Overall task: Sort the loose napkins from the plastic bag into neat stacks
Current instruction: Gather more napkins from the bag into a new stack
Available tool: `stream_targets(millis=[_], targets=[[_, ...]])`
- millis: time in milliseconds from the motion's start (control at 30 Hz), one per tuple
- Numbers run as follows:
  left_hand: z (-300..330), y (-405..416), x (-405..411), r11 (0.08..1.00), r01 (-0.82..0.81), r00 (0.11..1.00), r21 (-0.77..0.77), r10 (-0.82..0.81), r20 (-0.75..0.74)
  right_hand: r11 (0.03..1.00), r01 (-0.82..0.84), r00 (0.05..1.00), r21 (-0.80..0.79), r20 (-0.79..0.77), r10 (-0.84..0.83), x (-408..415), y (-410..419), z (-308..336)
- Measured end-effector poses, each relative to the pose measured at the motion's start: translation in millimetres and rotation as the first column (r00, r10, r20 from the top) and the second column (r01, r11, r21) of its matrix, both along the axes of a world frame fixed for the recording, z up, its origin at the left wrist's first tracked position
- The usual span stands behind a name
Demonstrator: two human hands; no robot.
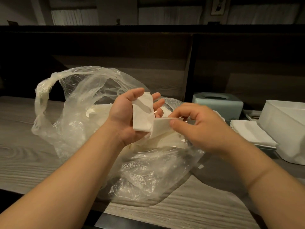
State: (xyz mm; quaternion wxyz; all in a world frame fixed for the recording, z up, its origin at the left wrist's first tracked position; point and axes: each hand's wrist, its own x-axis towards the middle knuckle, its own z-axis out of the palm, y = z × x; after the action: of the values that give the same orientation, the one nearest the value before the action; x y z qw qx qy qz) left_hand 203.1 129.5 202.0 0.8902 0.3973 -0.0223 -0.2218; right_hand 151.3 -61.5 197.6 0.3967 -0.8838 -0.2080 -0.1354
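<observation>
Her left hand lies palm up, fingers relaxed, a folded napkin resting on it; the right hand pinches a second napkin above the plastic bag mid-counter; 1 neat stack sits toward the counter's right edge

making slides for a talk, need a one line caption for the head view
Left hand cradles a folded napkin while the right hand pinches another napkin above the open plastic bag.

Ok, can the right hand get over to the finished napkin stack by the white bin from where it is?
Probably yes. The right hand pinches one napkin above the plastic bag; the stack lies just to its right beside the white bin, with nothing between them.
</observation>
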Motion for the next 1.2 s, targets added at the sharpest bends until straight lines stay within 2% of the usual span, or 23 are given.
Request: stream_targets(millis=[67,133,167,200,333,467,733,900,1000,1100,1200], targets=[[1,0,-2,0.999,0.036,0.999,0.039,-0.037,0.034,0.952,-0.129,0.988,0.278,-0.050,0.149,-6,-1,6],[2,-1,-6,0.987,0.115,0.989,0.113,-0.124,0.076,0.821,-0.215,0.952,0.529,-0.074,0.297,-9,-2,11],[2,-1,-8,0.977,0.143,0.983,0.156,-0.159,0.096,0.771,-0.210,0.943,0.602,-0.082,0.321,-10,-2,11],[3,-2,-10,0.968,0.160,0.976,0.194,-0.184,0.114,0.766,-0.172,0.952,0.619,-0.095,0.291,-9,-1,11],[2,-7,-18,0.915,0.257,0.935,0.310,-0.316,0.160,0.839,-0.015,0.986,0.544,-0.130,0.101,-7,8,3],[-5,-8,-12,0.861,0.405,0.883,0.309,-0.455,0.111,0.869,0.063,0.992,0.490,-0.125,-0.001,-4,13,-3],[-7,-5,-9,0.781,0.482,0.784,0.397,-0.587,0.203,0.852,0.091,0.990,0.515,-0.142,-0.020,-8,16,-1],[-4,-5,-17,0.808,0.476,0.801,0.347,-0.561,0.210,0.854,0.108,0.990,0.508,-0.133,-0.046,-8,16,-3],[-3,-6,-18,0.816,0.430,0.824,0.386,-0.529,0.200,0.853,0.122,0.991,0.507,-0.116,-0.073,-6,15,-5],[-1,-9,-17,0.881,0.321,0.908,0.348,-0.391,0.151,0.816,0.122,0.990,0.565,-0.126,-0.061,-2,13,-4],[2,-9,-14,0.946,0.214,0.960,0.242,-0.250,0.129,0.892,0.184,0.980,0.414,-0.011,-0.197,3,9,-5]])
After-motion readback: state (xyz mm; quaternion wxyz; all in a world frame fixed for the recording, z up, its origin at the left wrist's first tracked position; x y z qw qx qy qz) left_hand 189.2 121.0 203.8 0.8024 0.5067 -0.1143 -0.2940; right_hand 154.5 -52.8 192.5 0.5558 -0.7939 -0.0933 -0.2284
